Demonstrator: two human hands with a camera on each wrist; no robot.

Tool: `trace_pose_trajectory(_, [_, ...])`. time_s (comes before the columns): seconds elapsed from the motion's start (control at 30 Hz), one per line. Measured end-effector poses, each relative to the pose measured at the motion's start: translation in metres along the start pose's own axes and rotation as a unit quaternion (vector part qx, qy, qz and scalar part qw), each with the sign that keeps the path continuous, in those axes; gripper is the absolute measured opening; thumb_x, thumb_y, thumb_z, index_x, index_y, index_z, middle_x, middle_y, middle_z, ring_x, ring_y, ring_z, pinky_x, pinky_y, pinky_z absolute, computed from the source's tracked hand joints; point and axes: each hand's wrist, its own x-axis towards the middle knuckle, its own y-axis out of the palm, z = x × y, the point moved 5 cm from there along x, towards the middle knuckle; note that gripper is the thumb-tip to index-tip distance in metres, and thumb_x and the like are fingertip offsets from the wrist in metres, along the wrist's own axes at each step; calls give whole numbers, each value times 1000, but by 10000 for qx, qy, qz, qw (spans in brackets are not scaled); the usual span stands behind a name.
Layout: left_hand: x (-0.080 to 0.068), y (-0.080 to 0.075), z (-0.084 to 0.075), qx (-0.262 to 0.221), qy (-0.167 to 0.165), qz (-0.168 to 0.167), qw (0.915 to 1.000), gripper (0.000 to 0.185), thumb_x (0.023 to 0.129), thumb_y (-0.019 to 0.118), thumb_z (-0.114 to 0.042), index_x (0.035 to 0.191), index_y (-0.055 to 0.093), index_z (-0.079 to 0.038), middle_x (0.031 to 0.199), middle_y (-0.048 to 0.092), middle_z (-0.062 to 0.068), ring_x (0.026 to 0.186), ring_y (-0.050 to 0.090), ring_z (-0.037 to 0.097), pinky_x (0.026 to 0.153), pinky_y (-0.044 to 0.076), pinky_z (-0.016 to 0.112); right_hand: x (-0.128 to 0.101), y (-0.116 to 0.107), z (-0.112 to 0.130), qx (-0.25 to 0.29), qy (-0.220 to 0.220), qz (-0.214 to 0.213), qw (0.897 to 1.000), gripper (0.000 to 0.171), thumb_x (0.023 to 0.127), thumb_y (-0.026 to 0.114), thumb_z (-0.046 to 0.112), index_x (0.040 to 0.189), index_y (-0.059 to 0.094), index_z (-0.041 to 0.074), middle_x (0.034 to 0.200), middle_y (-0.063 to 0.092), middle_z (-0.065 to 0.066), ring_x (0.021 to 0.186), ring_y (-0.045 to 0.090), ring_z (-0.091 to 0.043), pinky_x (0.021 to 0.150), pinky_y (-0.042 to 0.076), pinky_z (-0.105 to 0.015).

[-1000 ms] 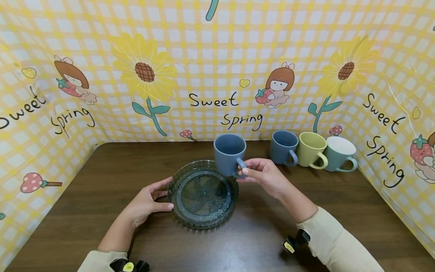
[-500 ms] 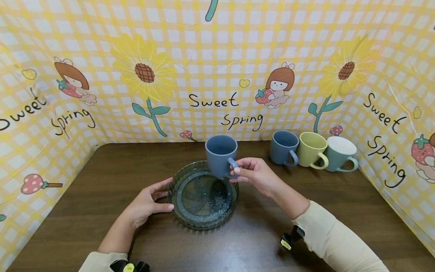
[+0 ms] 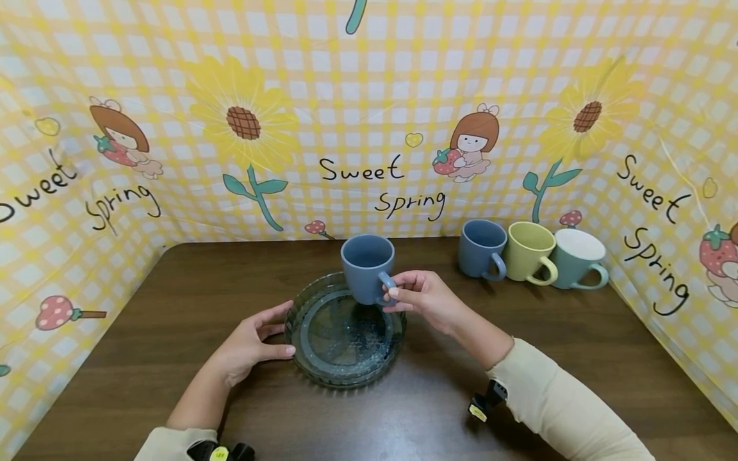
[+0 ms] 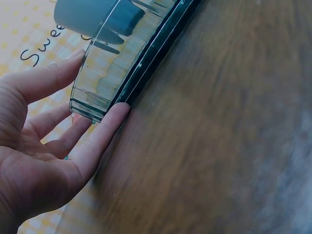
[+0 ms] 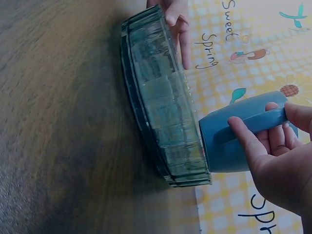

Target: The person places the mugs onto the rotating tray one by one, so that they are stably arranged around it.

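Observation:
Near the middle of the table stands a round, see-through dark-green glass dish [image 3: 346, 374] with a ribbed wall. My left hand [image 3: 248, 346] touches its left side, thumb and fingers spread and fairly straight against the wall, as the left wrist view also shows. With my right hand [image 3: 429, 301] I grip the handle of a blue mug [image 3: 366, 272], fingers through the loop and thumb on top. The mug hangs upright over the far part of the dish. In the right wrist view the mug [image 5: 226, 139] overlaps the dish rim; its inside is mostly hidden.
At the back right stand another blue mug [image 3: 481, 250], a yellow-green mug [image 3: 527, 253] and a teal mug [image 3: 573, 262] with a white inside, side by side, handles towards the front right. A patterned yellow checked cloth [image 3: 346, 115] encloses the brown table [image 3: 438, 416] at the back and sides.
My right hand has carried the blue mug leftward and slightly down, from the dish's right rim to over its far part. The left hand and dish have stayed put.

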Motion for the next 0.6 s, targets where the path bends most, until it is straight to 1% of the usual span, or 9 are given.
trace_pose_trajectory(0.17, [0,-1,0,-3,1,11,10000,91,75,83,-2,151,33,-4,155,26,20,131,33,44,83,53,30,5,1,-6,-56,28,64,10000,19,95,55,-8,111,58,-18,90,66,-9,86,67,-20,89,52,-50])
trace_pose_trajectory(0.37, [0,-2,0,13,-12,-4,10000,91,75,83,-2,151,33,-4,155,26,20,130,33,43,83,53,29,9,3,-12,-165,63,50,9998,21,94,56,-7,112,57,-19,90,66,-10,86,67,-20,88,52,-50])
trace_pose_trajectory(0.6, [1,-1,0,21,-14,-11,10000,91,75,83,-2,151,34,-4,155,27,19,130,34,43,82,54,30,12,3,-19,-154,194,60,9997,16,94,58,-7,108,62,-14,91,68,-11,88,67,-23,89,52,-48])
